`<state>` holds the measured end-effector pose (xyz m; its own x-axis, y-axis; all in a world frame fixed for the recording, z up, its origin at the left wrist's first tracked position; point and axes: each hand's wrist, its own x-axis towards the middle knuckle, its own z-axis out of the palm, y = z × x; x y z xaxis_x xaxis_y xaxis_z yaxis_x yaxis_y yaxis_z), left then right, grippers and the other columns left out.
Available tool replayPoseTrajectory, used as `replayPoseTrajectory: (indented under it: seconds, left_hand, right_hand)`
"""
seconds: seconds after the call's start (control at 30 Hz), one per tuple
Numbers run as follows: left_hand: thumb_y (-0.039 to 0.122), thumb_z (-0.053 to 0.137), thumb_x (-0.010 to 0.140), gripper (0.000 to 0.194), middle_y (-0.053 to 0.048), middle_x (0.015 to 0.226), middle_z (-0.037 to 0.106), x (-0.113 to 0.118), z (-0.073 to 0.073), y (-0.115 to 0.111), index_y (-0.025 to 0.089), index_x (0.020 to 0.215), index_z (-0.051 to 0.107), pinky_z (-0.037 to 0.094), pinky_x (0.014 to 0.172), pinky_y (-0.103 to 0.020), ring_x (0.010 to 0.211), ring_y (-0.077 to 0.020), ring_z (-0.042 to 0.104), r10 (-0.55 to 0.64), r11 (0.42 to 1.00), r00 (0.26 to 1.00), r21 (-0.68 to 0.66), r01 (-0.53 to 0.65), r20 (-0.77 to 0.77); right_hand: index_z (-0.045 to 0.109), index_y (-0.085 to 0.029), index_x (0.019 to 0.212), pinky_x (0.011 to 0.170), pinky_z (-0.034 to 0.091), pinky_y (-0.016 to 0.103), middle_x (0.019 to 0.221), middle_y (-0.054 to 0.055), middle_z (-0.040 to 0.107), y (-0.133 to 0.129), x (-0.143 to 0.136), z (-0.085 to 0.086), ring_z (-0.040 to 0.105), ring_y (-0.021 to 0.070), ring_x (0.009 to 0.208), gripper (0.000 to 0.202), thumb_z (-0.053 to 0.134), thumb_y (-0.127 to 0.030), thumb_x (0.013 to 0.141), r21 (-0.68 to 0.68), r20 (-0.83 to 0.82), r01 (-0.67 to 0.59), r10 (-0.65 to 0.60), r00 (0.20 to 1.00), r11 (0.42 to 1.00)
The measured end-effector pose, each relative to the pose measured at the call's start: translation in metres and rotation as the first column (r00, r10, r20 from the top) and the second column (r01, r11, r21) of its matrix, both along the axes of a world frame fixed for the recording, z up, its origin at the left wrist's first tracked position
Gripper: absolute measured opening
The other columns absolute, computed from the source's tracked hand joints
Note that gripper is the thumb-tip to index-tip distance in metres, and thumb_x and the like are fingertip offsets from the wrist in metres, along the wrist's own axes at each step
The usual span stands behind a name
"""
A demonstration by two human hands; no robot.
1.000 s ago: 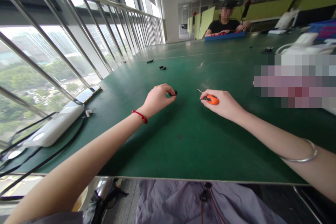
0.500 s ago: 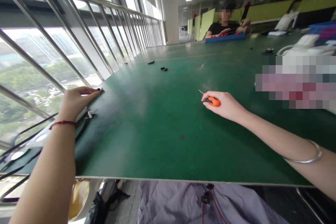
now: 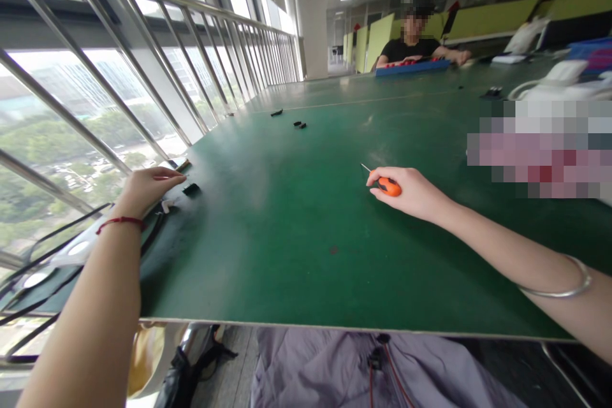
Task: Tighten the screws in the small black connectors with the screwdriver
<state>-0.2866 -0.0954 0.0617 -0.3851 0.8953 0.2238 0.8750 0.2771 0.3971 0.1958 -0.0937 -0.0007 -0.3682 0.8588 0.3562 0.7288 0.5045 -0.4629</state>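
Note:
My left hand (image 3: 152, 187) is low over the table's left edge, its fingers stretched out and seemingly bare. Just beyond the fingertips, a small black piece (image 3: 191, 189) lies on the green tabletop (image 3: 268, 236); whether they touch it is hard to tell. On the right, my right hand (image 3: 406, 190) is closed around a screwdriver (image 3: 389, 186) with a stubby orange and black handle. Its thin metal shaft points up and left, above the table.
Several small black parts (image 3: 299, 124) lie farther back. Metal railings (image 3: 191, 70) run along the left, with cables (image 3: 52, 261) by the table edge. Across the table, a person (image 3: 411, 48) sits behind a blue tray (image 3: 411, 68). White equipment (image 3: 549, 84) stands at right.
My left hand has drawn slightly down and toward me. The small black piece now lies in sight beside its fingertips. My right hand keeps its hold on the screwdriver. The other person's arm has reached outward.

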Motion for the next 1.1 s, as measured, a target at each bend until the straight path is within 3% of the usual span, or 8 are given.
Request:
replayPoseTrajectory:
  seconds: [0.17, 0.77, 1.1]
  left_hand:
    - [0.044, 0.064, 0.061, 0.036, -0.001, 0.071, 0.065, 0.000, -0.002, 0.001, 0.016, 0.082, 0.066, 0.039, 0.064, -0.023, 0.081, -0.0209, 0.057, 0.065, 0.998, 0.998, -0.024, -0.065, -0.026]
    - [0.051, 0.064, 0.055, 0.041, 0.002, 0.057, 0.062, -0.007, -0.011, 0.008, 0.018, 0.079, 0.067, 0.040, 0.059, -0.025, 0.066, -0.0187, 0.057, 0.037, 0.992, 0.998, -0.120, -0.042, -0.042]
    - [0.043, 0.066, 0.058, 0.036, 0.005, 0.058, 0.061, 0.000, -0.007, 0.004, 0.018, 0.085, 0.064, 0.041, 0.058, -0.024, 0.056, -0.0146, 0.053, 0.045, 0.983, 0.999, -0.180, -0.041, 0.016]
  right_hand:
    - [0.063, -0.022, 0.085, 0.077, 0.047, 0.034, 0.093, 0.003, 0.068, 0.000, 0.000, 0.000, 0.063, 0.0200, 0.079, 0.014, 0.057, -0.025, 0.073, 0.002, 0.013, -0.010, 0.010, 1.000, 1.000]
    - [0.063, -0.023, 0.086, 0.074, 0.047, 0.034, 0.094, 0.002, 0.067, 0.000, 0.001, 0.000, 0.063, 0.0196, 0.078, 0.014, 0.056, -0.027, 0.074, 0.002, 0.056, -0.033, 0.033, 0.998, 0.999]
    - [0.062, -0.024, 0.087, 0.072, 0.047, 0.033, 0.093, 0.002, 0.067, -0.001, 0.000, 0.002, 0.062, 0.0192, 0.077, 0.014, 0.056, -0.027, 0.075, -0.009, 0.081, -0.026, 0.027, 0.996, 1.000]
